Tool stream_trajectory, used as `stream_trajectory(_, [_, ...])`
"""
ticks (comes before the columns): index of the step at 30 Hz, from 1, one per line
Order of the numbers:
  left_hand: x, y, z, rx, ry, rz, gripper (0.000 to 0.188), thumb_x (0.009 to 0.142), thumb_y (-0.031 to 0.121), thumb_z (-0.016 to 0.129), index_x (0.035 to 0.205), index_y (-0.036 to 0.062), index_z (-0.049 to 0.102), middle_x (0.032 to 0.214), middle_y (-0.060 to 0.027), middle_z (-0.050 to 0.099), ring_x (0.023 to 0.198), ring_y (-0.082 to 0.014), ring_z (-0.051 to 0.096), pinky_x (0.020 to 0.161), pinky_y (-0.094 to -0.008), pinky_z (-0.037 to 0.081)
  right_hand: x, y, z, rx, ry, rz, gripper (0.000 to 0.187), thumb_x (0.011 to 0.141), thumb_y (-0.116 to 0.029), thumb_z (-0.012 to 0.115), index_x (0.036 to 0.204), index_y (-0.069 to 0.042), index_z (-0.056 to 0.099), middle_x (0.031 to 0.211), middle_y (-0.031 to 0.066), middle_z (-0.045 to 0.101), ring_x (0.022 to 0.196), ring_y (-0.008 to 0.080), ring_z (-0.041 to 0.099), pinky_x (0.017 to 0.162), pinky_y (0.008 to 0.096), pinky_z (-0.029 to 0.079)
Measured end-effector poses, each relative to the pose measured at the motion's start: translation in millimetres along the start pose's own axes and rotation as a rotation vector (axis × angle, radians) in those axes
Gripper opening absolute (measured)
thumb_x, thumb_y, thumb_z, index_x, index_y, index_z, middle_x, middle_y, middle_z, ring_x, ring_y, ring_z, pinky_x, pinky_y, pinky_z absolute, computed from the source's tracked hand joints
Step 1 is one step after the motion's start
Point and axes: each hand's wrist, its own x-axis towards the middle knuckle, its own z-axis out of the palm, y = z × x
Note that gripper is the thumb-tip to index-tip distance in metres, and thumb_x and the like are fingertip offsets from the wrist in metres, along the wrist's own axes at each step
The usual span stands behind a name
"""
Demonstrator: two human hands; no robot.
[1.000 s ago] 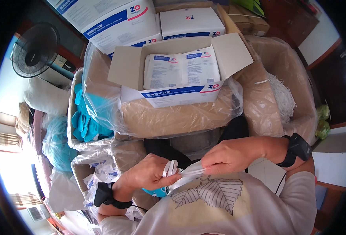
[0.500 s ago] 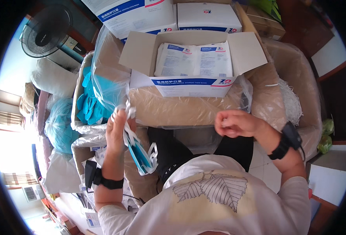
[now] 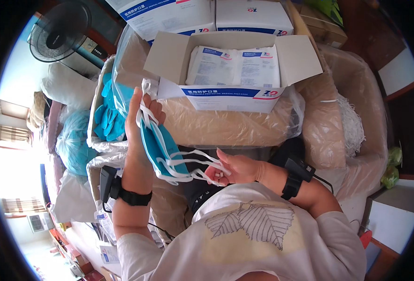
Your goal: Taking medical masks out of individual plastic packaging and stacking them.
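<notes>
My left hand [image 3: 136, 122] is closed around the upper end of a small bunch of teal face masks [image 3: 154, 146] with white edges. White ear straps [image 3: 188, 153] run from the masks' lower end toward my right hand [image 3: 240, 167]. That hand is closed on the straps, its palm partly turned up, and small white bits show at its fingers. The straps look stretched between the two hands. Beyond them stands an opened white box [image 3: 230, 99], its flaps spread, with flat white printed packets [image 3: 258, 70] inside.
Closed white boxes [image 3: 256, 18] stand behind the open one. On the left, a lined carton [image 3: 93, 126] holds teal mask pieces [image 3: 108, 114]. A plastic-lined carton [image 3: 375, 117] on the right holds a heap of white straps [image 3: 351, 126]. A fan [image 3: 60, 32] stands far left.
My right hand has come left and down to the masks and taken hold of their straps. My left hand has lifted slightly away from me, and the masks have swung toward the right hand.
</notes>
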Motion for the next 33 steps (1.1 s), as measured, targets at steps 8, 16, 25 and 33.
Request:
stream_trajectory(8, [4, 4, -10, 0.05, 0.285, 0.054, 0.031, 0.091, 0.031, 0.048, 0.067, 0.0126, 0.045, 0.053, 0.0036, 0.04, 0.047, -0.0063, 0.036, 0.042, -0.0205, 0.03, -15, -5, 20, -0.1, -0.047, 0.063, 0.045, 0.094, -0.041, 0.035, 0.111, -0.002, 0.052, 0.087, 0.0001, 0.054, 0.073, 0.0075, 0.043, 0.062, 0.0201, 0.036])
stream_trajectory(16, [-2, 29, -75, 0.602, 0.344, 0.32, 0.031, 0.088, 0.037, 0.052, 0.077, 0.0082, 0.054, 0.064, 0.0007, 0.051, 0.054, -0.0049, 0.045, 0.049, -0.0198, 0.035, -41, -32, 23, -0.673, 0.244, 0.136, 0.031, 0.095, -0.026, 0.041, 0.099, 0.001, 0.057, 0.066, -0.0048, 0.043, 0.058, 0.0037, 0.037, 0.052, 0.0179, 0.033])
stream_trajectory(25, [-47, -45, -51, 1.249, -0.237, -0.253, 0.053, 0.077, 0.023, 0.068, 0.121, 0.0016, 0.05, 0.091, -0.008, 0.064, 0.082, -0.0103, 0.057, 0.075, -0.0265, 0.046, -44, -55, 27, -1.242, 0.399, 0.168, 0.024, 0.09, -0.024, 0.048, 0.091, -0.002, 0.06, 0.07, 0.0071, 0.056, 0.067, 0.0173, 0.052, 0.063, 0.0297, 0.041])
stream_trajectory(33, [-69, -134, -18, 0.529, -0.625, -0.698, 0.032, 0.086, 0.019, 0.058, 0.113, 0.0034, 0.051, 0.09, 0.0012, 0.055, 0.083, -0.0076, 0.049, 0.075, -0.023, 0.04, -42, -48, 30, -1.481, 0.42, -0.118, 0.019, 0.087, -0.02, 0.048, 0.088, -0.002, 0.055, 0.079, 0.0173, 0.06, 0.076, 0.0361, 0.058, 0.067, 0.0413, 0.044])
